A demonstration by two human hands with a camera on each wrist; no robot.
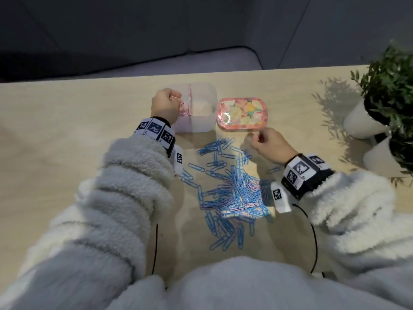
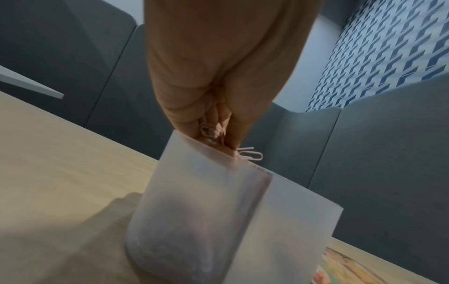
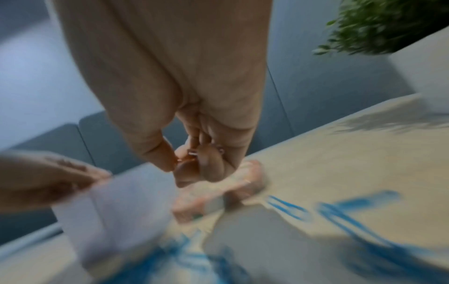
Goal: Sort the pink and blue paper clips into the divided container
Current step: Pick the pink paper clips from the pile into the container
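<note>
On the pale table point(image 1: 67, 121), the left hand point(image 1: 165, 106) pinches pink clips point(image 2: 251, 154) above the container point(image 1: 201, 104); the right hand point(image 1: 271, 145) (blurred) pinches another. Released off-centre, they might cross the divider.

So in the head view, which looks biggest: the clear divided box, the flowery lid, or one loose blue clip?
Largest to smallest:
1. clear divided box
2. flowery lid, only slightly smaller, so that order is unsure
3. blue clip, far smaller

— What carries everything?
— A pale wooden table point(image 1: 67, 121).
— And on it?
— A divided container point(image 1: 202, 108), a floral lid point(image 1: 242, 114), scattered paper clips point(image 1: 232, 189), two white plant pots point(image 1: 362, 124).
</note>
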